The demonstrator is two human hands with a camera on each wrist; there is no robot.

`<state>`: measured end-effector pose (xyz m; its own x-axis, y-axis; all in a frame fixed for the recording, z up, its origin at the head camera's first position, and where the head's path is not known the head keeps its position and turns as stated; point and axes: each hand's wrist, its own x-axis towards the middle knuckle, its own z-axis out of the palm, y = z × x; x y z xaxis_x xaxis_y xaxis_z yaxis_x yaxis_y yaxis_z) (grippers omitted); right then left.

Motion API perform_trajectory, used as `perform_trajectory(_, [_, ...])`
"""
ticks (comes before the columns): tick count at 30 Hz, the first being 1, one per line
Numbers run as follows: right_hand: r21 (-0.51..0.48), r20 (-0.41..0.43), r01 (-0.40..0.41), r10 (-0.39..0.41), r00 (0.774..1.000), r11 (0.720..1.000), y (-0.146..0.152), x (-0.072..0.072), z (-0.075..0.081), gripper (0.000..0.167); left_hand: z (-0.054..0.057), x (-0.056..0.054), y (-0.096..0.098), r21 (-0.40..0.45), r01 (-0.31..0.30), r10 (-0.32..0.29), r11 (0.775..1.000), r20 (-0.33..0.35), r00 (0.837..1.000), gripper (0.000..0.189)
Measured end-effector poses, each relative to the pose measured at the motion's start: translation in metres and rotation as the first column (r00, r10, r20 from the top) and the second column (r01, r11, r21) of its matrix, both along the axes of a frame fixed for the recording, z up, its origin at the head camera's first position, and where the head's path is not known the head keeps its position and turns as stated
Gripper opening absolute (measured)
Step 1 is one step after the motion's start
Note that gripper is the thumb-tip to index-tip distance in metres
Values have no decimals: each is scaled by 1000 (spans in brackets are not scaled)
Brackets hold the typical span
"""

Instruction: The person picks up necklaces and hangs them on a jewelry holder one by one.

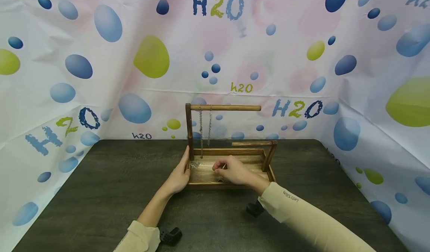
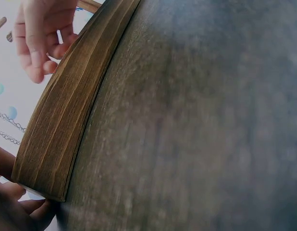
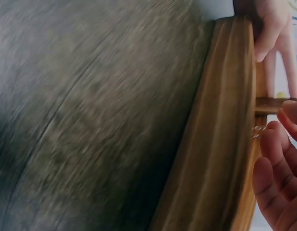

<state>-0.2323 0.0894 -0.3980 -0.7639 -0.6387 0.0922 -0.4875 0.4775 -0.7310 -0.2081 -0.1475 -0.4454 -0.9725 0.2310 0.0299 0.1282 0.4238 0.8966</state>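
One dark tabletop (image 1: 84,192) lies under everything we see, with a bubble-print sheet (image 1: 208,31) behind it. At the left, we see the left hand (image 1: 176,179) against the left end of a wooden tray (image 1: 201,186), its fingers straight along the outer side and its thumb at the rim. Just inside that end, we find a loose silver chain (image 1: 196,165) lying on the tray floor. A tall post (image 1: 189,132) rises there, carrying a long bar (image 1: 231,107). From this bar we see two chains (image 1: 201,128) hanging side by side, the left one reaching lower. Further right, we see the right hand (image 1: 233,168) above the tray, fingers curled, thumb near the forefinger; we cannot tell whether they pinch anything. At the tray's right end, we see a shorter post (image 1: 268,158) whose bar (image 1: 252,143) points left, beyond the right hand.
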Motion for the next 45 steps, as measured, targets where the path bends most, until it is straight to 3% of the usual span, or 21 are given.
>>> perform_trajectory(7, [8,38,-7,7,999,1000,4,-2,-15,13,-1,0,-1,6,3,-3,1000,-2,1000,84])
perform_trajectory(25, [87,107,24,-33,994,996,6,-4,-28,8,-1,2,-1,3,7,-7,1000,14,1000,84])
perform_trajectory(45, [152,163,-27,2,987,988,1,-13,-27,13,-2,1,-1,7,12,-12,1000,10,1000,85])
